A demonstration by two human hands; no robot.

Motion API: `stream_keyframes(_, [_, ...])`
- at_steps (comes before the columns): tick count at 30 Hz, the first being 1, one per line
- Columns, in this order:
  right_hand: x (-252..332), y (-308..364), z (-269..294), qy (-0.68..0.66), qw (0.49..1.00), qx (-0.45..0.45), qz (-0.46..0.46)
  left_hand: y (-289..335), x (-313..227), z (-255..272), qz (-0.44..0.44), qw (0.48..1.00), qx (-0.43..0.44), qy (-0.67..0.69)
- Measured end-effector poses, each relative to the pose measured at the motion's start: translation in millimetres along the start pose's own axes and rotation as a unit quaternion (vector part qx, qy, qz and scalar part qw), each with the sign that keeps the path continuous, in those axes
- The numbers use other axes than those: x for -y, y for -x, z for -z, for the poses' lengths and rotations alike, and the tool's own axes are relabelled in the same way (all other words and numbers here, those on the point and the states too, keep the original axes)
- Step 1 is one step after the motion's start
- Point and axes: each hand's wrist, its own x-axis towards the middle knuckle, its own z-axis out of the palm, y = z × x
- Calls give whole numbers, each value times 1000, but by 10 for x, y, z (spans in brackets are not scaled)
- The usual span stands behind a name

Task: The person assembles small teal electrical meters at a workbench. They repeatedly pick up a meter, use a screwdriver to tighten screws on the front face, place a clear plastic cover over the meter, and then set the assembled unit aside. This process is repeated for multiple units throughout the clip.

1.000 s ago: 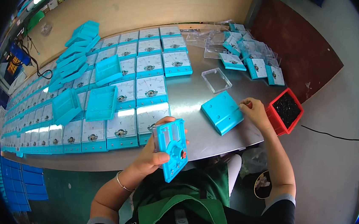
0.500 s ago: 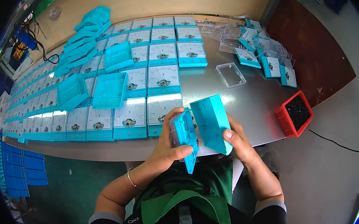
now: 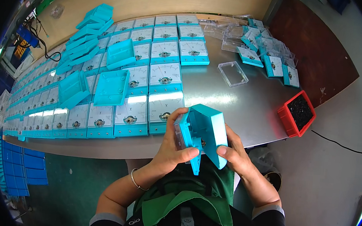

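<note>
My left hand (image 3: 172, 149) grips a panel meter (image 3: 182, 132) by its edges; its clear front faces left and its turquoise back faces right. A turquoise box-shaped back cover (image 3: 214, 131) is held by my right hand (image 3: 235, 154), thumb on its near side, fingers behind. The cover's hollow side is turned toward the meter's back. At the far edge the two pieces meet or nearly meet, while a gap shows between them nearer me. Both hands are over the table's front edge.
Rows of turquoise meters (image 3: 163, 75) cover the table's left, with loose back covers (image 3: 112, 87) on top. A clear frame (image 3: 233, 74) lies at right, near piled meters (image 3: 274, 66) and clear covers (image 3: 233, 31). A red bin (image 3: 290, 122) of small black parts stands at the table's right edge.
My right hand has brought the back cover left and slightly nearer me, closing much of the gap to the meter. The left hand has barely moved.
</note>
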Motion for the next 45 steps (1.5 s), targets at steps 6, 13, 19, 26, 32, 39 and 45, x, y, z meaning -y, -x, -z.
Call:
stream_keyframes(6, [111,97,65,-32,999,28,-31,10,51,-102,-15,998,12,-61])
stream_keyframes(13, [-269,151,64,29,994,34,95,-43,185,-37,-168,932,87,-308])
stream_keyframes(19, [71,171,111,251,961,4,115,-214,134,37,-237,888,90,-383])
stream_keyframes(26, [213,122,-61,454,822,-193,283,-284,245,-149,-405,760,-9,-508])
stream_keyframes(32, [205,164,266,446,846,-93,278,-376,-184,47,-57,972,114,-199])
stream_keyframes(39, [307,-303,799,226,972,-64,-16,-867,-199,47,-70,873,27,-481])
stream_keyframes(45, [-235,-881,1288,286,953,-94,-43,-790,0,4,-234,624,231,-709])
